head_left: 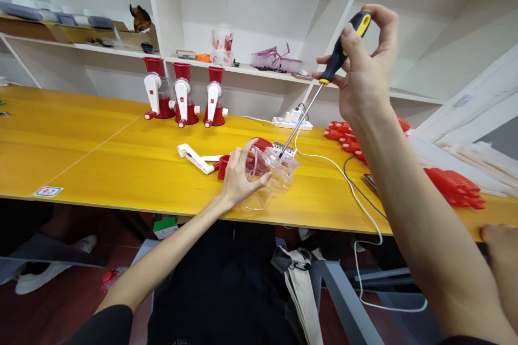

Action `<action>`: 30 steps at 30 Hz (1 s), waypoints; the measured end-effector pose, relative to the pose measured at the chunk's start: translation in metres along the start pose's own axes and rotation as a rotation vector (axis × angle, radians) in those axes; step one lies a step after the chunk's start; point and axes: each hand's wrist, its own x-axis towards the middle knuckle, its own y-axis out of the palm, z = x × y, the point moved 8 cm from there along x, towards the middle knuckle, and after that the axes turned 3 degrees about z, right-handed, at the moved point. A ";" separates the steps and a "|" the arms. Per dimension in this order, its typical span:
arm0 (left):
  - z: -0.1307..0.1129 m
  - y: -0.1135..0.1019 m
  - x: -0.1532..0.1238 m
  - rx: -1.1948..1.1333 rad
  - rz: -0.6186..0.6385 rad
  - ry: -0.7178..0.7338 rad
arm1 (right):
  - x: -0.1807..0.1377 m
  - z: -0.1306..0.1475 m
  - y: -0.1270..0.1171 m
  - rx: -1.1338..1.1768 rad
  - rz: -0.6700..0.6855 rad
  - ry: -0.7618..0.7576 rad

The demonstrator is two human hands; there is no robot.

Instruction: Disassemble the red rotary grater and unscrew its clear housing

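My right hand [366, 62], raised above the table, grips the black and yellow handle of a screwdriver [309, 108]. Its long metal shaft slants down to the left, with the tip at a clear plastic housing [279, 175]; whether it touches a screw is too small to tell. Around the left side of that clear housing, my left hand [242, 172] has its thumb and fingers closed. Partly behind my left hand lie red plastic parts [224, 166]. A white crank handle [196, 159] rests on the table just to the left.
Three red and white rotary graters [182, 94] stand at the back of the yellow table [101, 145]. A power strip [292, 123] and its white cable lie to the right, near piled red parts [453, 186]. Another person's hand [499, 242] shows at the right edge.
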 end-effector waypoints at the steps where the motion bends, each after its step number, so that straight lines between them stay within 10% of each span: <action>1: 0.000 0.000 0.000 0.001 -0.001 0.004 | 0.000 0.001 -0.001 -0.010 -0.003 -0.010; 30: 0.000 0.000 0.000 -0.006 0.011 0.006 | 0.002 -0.002 -0.020 -0.083 -0.107 0.014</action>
